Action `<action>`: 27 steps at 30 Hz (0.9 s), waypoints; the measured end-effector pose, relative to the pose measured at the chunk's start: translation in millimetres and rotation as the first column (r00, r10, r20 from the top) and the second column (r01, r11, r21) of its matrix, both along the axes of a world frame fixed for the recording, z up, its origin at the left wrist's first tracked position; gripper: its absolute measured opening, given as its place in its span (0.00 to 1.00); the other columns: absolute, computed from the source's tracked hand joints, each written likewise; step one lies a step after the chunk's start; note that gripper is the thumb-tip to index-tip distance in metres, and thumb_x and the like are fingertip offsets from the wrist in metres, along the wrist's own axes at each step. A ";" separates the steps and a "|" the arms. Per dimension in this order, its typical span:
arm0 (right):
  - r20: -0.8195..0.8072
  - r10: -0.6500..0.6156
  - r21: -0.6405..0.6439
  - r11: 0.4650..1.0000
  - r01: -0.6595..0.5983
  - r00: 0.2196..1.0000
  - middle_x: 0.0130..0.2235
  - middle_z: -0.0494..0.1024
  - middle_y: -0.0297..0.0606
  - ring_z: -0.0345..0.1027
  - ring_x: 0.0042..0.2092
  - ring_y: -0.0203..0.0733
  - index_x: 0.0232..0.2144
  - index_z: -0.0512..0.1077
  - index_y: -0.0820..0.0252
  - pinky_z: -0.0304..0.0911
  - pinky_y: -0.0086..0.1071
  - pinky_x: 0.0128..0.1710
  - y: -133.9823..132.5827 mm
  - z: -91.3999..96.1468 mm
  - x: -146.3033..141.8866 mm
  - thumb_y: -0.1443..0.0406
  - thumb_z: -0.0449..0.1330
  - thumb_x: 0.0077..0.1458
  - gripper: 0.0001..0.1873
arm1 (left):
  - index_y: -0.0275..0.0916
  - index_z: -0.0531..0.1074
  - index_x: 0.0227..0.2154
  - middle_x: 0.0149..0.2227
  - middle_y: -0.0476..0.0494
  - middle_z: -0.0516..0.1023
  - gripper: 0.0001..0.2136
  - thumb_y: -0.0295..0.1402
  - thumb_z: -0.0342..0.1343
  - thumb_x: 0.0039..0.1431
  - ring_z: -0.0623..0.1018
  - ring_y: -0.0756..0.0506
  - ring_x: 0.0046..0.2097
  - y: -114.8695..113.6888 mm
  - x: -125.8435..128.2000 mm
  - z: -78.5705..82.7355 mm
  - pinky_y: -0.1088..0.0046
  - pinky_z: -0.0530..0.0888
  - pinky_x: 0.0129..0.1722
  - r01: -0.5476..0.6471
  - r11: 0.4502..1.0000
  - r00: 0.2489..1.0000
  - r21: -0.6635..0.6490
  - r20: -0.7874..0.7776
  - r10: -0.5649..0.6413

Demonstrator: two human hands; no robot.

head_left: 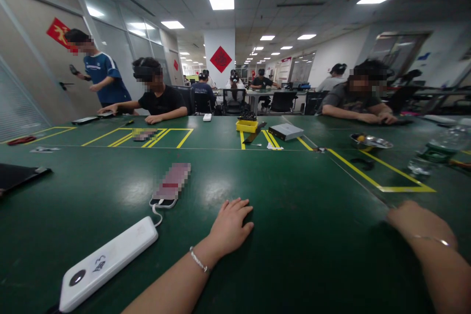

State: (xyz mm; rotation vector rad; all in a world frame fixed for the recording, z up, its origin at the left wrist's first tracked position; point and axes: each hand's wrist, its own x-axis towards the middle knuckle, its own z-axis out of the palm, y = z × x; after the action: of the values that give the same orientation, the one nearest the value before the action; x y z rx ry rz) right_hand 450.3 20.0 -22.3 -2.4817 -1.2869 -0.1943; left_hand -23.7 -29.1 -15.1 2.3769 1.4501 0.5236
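Observation:
My left hand lies on the green tabletop with its fingers spread, holding nothing. To its left is a phone, joined by a short white cable to a white power bank marked with handwriting. Over at the right edge, my right hand is smeared by motion; its fingers are hidden, so I cannot tell whether it holds anything. A plastic bottle with a green label is the nearest large thing beyond it.
Yellow tape marks areas on the table. Farther back are a yellow box with black items on top, a flat grey box and a metal bowl. A dark flat object lies left. Several people sit across the table.

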 end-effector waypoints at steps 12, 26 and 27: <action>-0.455 0.705 0.092 0.644 -0.759 0.543 0.34 0.71 0.38 0.64 0.36 0.37 0.28 0.70 0.59 0.59 0.31 0.37 -45.8 26.0 -279.4 0.66 0.49 0.45 0.11 | 0.39 0.61 0.43 0.37 0.42 0.71 0.20 0.40 0.54 0.47 0.71 0.41 0.40 -22.1 24.0 7.2 0.63 0.66 0.40 -0.035 0.999 0.998 0.033 0.047 0.034; -0.888 0.415 0.441 0.643 -0.626 -0.199 0.28 0.70 0.32 0.60 0.26 0.29 0.29 0.68 0.63 0.57 0.27 0.28 -50.8 16.0 -297.9 0.62 0.61 0.39 0.13 | 0.40 0.61 0.35 0.34 0.47 0.73 0.05 0.29 0.46 0.54 0.73 0.48 0.37 -16.3 22.4 6.9 0.73 0.68 0.35 -0.003 0.997 0.905 -0.082 0.423 0.038; -0.891 0.399 0.442 0.658 -0.609 -0.216 0.28 0.70 0.33 0.60 0.27 0.30 0.29 0.68 0.63 0.57 0.27 0.28 -50.4 14.8 -298.5 0.62 0.61 0.39 0.13 | 0.41 0.61 0.35 0.34 0.48 0.73 0.05 0.28 0.46 0.54 0.73 0.49 0.36 -15.7 21.9 7.0 0.74 0.68 0.35 0.014 0.995 0.885 -0.100 0.464 0.035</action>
State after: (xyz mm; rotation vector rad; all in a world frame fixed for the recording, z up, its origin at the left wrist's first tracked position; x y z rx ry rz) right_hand 151.8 -30.4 -7.5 -1.0734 -1.3593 1.6529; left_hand -1.8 -44.8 -8.1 1.9792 1.2337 0.9265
